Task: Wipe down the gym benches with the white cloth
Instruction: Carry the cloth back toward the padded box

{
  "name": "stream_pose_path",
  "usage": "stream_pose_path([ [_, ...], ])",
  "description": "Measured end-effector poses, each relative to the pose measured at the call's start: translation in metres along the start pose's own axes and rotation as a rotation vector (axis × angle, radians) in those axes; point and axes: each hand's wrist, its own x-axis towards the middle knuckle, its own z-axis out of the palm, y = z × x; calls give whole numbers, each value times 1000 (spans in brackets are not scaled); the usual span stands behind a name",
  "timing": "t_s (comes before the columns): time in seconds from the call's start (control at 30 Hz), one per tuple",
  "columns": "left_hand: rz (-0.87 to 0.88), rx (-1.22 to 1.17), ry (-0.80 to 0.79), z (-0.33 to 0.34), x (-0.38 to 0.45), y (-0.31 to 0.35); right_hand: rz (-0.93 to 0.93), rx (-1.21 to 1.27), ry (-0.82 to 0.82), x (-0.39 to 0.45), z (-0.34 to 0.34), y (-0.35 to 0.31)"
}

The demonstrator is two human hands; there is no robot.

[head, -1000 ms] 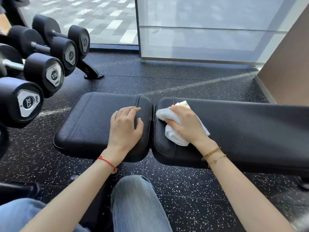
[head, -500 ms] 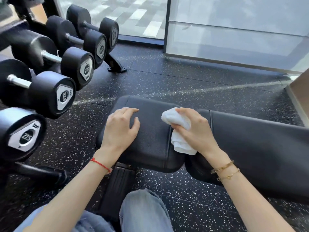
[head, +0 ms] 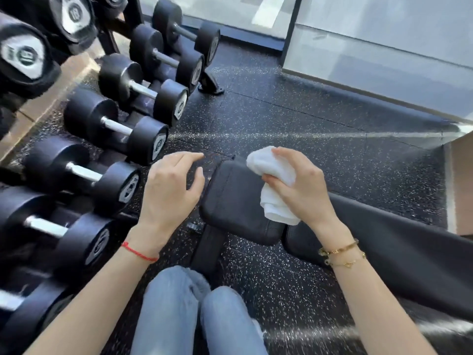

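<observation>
White cloth [head: 272,180] bunched at frame centre, clenched in right hand [head: 304,190], pressed on black bench seat pad [head: 235,203]. Left hand [head: 171,190] left of pad, fingers relaxed, grasping nothing. Dumbbell rack [head: 107,124] along left edge.

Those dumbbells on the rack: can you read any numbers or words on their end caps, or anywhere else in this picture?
"18": on the end cap of the dumbbell at the top left.
Round logo, no legible number: on the big end cap at the far left.
Too blurred or angled to read: the caps on the lower row of dumbbells.
No print shows on the white cloth or the bench pad.
</observation>
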Motion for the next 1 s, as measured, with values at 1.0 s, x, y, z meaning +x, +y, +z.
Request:
stream_pose_path([
  [1.0,-848,99,416,-264,-426,257,-528,37,-753,-264,-147,-249],
])
